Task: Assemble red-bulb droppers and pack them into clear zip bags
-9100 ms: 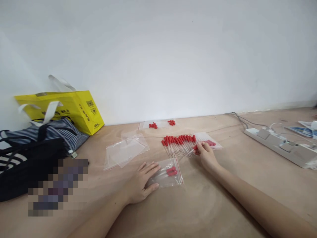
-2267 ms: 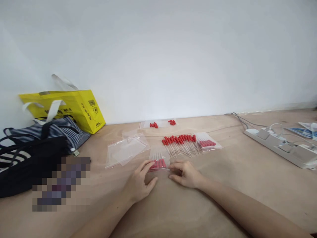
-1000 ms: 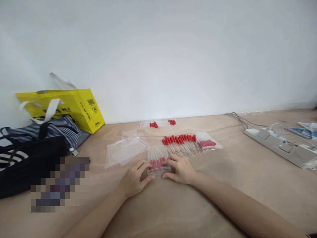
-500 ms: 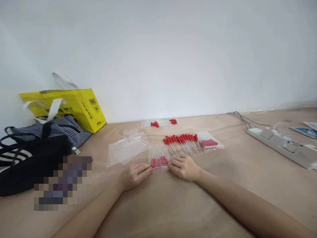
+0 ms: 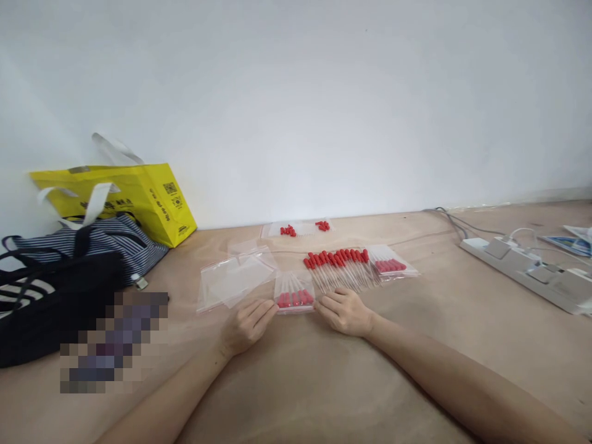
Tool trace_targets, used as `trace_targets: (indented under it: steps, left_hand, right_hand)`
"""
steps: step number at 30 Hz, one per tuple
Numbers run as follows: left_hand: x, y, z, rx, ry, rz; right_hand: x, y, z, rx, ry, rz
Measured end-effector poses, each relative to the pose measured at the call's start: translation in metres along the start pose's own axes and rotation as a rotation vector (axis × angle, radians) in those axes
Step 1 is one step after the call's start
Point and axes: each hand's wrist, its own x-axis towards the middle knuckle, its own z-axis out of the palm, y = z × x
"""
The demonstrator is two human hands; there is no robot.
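Observation:
A small clear zip-lock bag (image 5: 294, 285) lies in front of me, holding several thin pale sticks with red heads (image 5: 296, 299) toward my side. My left hand (image 5: 250, 322) pinches the bag's near left corner, its fingers closed. At the near right corner, my right hand (image 5: 346, 312) grips the same bag, fingers curled, thumb hidden. Just beyond my right hand, loose red-headed sticks (image 5: 340, 265) lie in a row. To the right of these is a stack of filled bags (image 5: 393, 264). Flat clear bags (image 5: 235, 277) overlap beyond my left hand.
Against the wall is another clear bag (image 5: 300, 228) with two clusters of red pieces. A white power strip (image 5: 527, 271) with plugs and cables stands at right. On the left sit a yellow bag (image 5: 157, 203), a striped bag (image 5: 106, 243), a black bag (image 5: 92, 290) and a blurred-out object (image 5: 115, 345).
The red heads in the bag have shifted and sit in a more even row near its closure. Both hands stay at the bag's corners; the whole view has drifted slightly.

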Motion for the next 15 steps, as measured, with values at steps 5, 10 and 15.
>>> trace_targets:
  steps: [5,10,15]
  left_hand:
    - [0.005,0.003,-0.002,-0.020,0.028,-0.026]
    - [0.015,0.015,0.009,-0.106,0.036,-0.004]
    - [0.023,0.023,0.021,-0.128,0.073,0.012]
  right_hand:
    - [0.000,-0.001,0.000,-0.012,0.030,0.032]
    - [0.006,-0.007,0.000,0.010,0.020,0.124]
    - [0.014,-0.014,0.002,0.037,0.008,0.160]
